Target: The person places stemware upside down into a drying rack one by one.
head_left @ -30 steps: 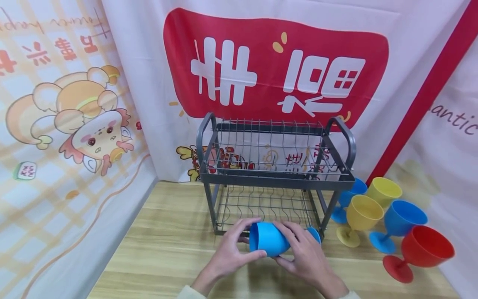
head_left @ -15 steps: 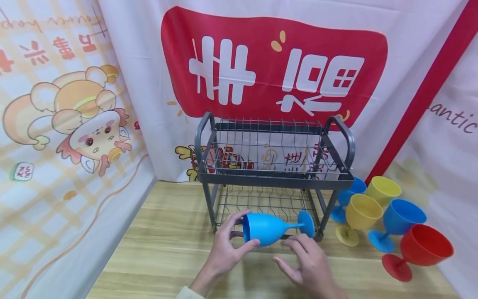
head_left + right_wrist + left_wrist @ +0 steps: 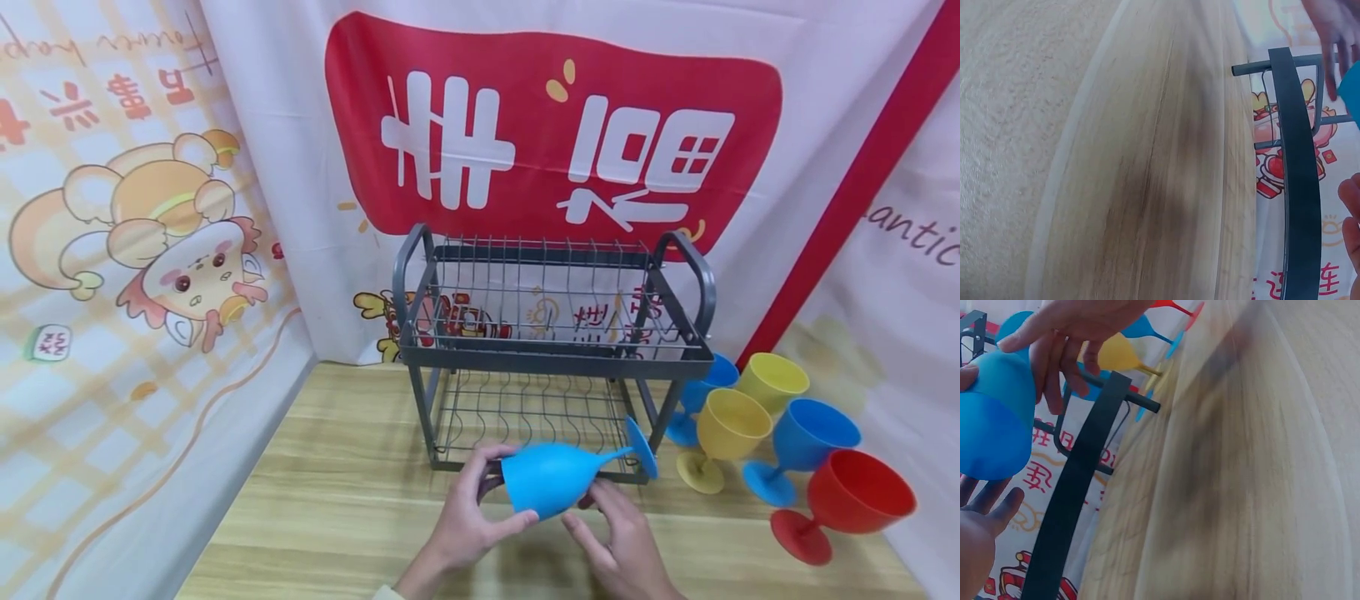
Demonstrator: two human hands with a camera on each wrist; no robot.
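A blue plastic goblet [image 3: 547,479] lies on its side in the air before the dish rack [image 3: 555,360], its foot tilted up to the right. My left hand [image 3: 480,512] grips it by the bowl near the rim, thumb in front and fingers behind. Close under the bowl is my right hand [image 3: 622,542], its fingertips at the bowl's stem end; whether they touch is unclear. From the left wrist, the right hand [image 3: 1079,328] shows loosely extended fingers beside the goblet [image 3: 997,419]. Only the goblet's edge [image 3: 1351,94] enters the right wrist view.
The grey two-tier rack has wire shelves and raised side handles. To its right stand several upright goblets: a red one [image 3: 858,492], a blue one [image 3: 813,433], yellow ones [image 3: 731,425] and another blue one behind. Printed cloth [image 3: 285,167] hangs around the wooden table [image 3: 300,500].
Both hands first held the goblet; the right hand drew back from it, then came up under the bowl again. The goblet's foot has swung upward and right, while the left hand keeps its hold.
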